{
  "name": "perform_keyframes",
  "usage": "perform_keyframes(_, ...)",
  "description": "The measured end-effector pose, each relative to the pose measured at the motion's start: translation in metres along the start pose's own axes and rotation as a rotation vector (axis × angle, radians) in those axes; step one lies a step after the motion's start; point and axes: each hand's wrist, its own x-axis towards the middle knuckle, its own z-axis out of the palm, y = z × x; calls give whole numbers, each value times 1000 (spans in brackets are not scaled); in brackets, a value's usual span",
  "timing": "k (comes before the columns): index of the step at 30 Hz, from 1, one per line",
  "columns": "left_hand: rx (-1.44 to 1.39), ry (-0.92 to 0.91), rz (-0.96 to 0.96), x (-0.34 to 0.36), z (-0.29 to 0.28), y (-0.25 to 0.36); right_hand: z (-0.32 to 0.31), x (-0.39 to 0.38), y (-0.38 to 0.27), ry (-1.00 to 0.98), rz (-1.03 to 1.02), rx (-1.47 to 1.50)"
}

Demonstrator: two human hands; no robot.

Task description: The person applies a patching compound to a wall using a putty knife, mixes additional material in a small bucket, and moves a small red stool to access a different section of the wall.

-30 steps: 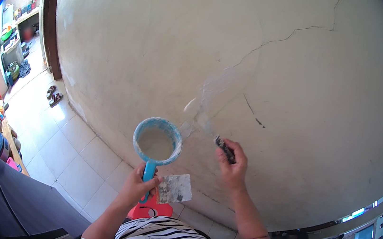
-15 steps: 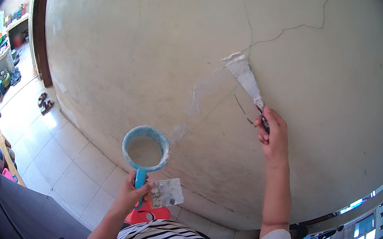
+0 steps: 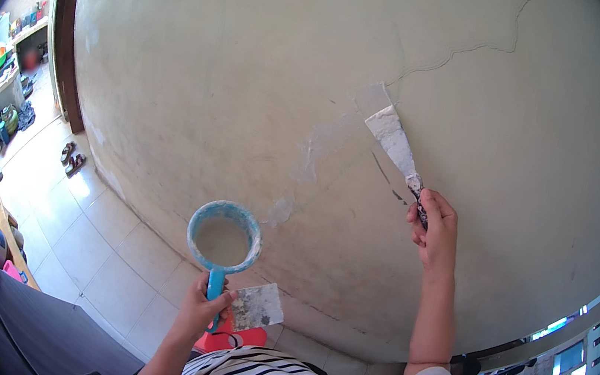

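My right hand [image 3: 438, 231] is closed around the dark handle of a putty knife [image 3: 393, 139]. White putty coats its broad blade, whose edge is at the wall [image 3: 253, 77] just below a wet-looking smear [image 3: 372, 99]. From that smear a thin crack [image 3: 453, 54] runs up and to the right. My left hand [image 3: 197, 308] grips the handle of a blue dipper [image 3: 193, 233], which has pale putty [image 3: 223, 241] inside and crusted on its rim. A flat square scraper [image 3: 260, 307], stained with putty, sticks out from the same hand.
More pale patches [image 3: 280, 211] mark the wall lower left. A red plastic object [image 3: 240, 338] is below my left hand. Sandals [image 3: 73, 159] lie on the tiled floor [image 3: 115, 258] by a brown door frame [image 3: 72, 32]. A dark grey surface [image 3: 36, 320] fills the lower left.
The putty knife has moved down and slightly right, baring a fresh smear over the lower end of the crack. My left hand and the dipper have barely shifted.
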Motion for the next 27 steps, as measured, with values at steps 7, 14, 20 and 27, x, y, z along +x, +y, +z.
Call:
perform_keyframes(7,-34,-7,-25,-1,4,3,11,16,8,-2,-10,5)
perform_keyframes(14,-29,10,-23,-1,1,-3,4,10,-12,30,-71,43)
perform_keyframes(20,-28,-28,-12,1,-1,2,1,18,-17,88,-103,50)
perform_keyframes(27,-23,-13,-38,3,4,-1,11,25,-28,34,-95,117)
